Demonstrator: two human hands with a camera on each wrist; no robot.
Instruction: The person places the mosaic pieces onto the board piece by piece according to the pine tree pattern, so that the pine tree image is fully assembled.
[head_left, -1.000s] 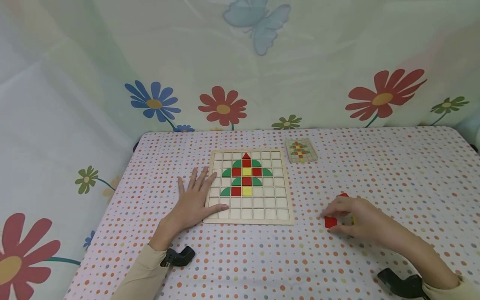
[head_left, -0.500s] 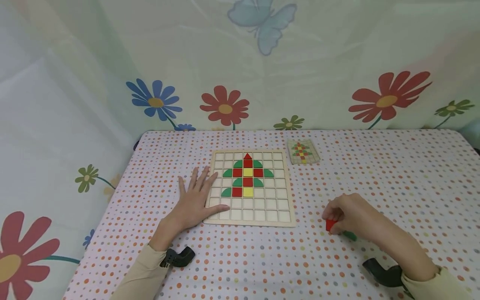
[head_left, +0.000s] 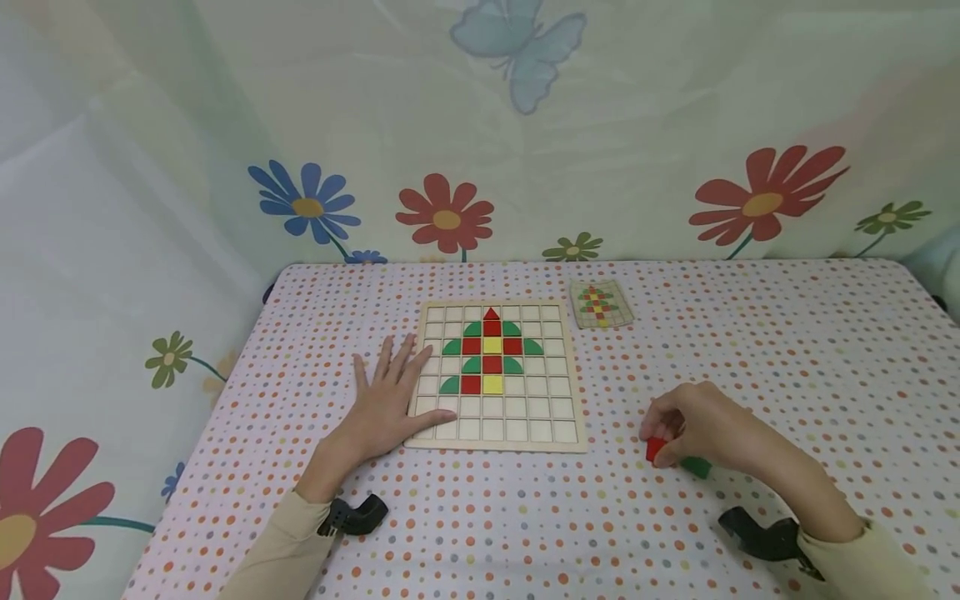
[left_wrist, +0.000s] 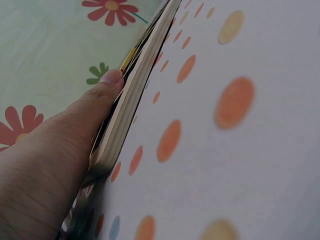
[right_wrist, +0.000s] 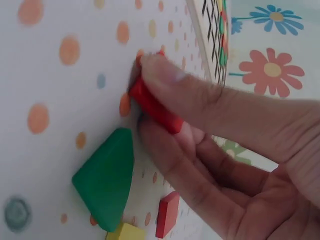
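My left hand (head_left: 378,417) lies spread flat over the left edge of a wooden grid board (head_left: 517,432), with the thumb on its lower left cells. Red, yellow and green tiles form a tree shape on the board. To the right of it, my right hand (head_left: 708,425) pinches a red block (right_wrist: 157,107) between thumb and fingers, tilted and low at the tablecloth. Beside that hand lies a green block with one curved side (right_wrist: 107,177). The right wrist view also shows a yellow block (right_wrist: 127,233) and a second red block (right_wrist: 168,215), both hidden by the hand in the head view.
A small card (head_left: 615,317) with a matching tree pattern lies behind the board at its right corner. The dotted tablecloth (head_left: 810,350) covers the table up to a flowered backdrop (head_left: 622,125).
My right hand's fingers have closed on the red block, which has shifted slightly left and nearer. More of the green block shows. The left hand stays in place on the board.
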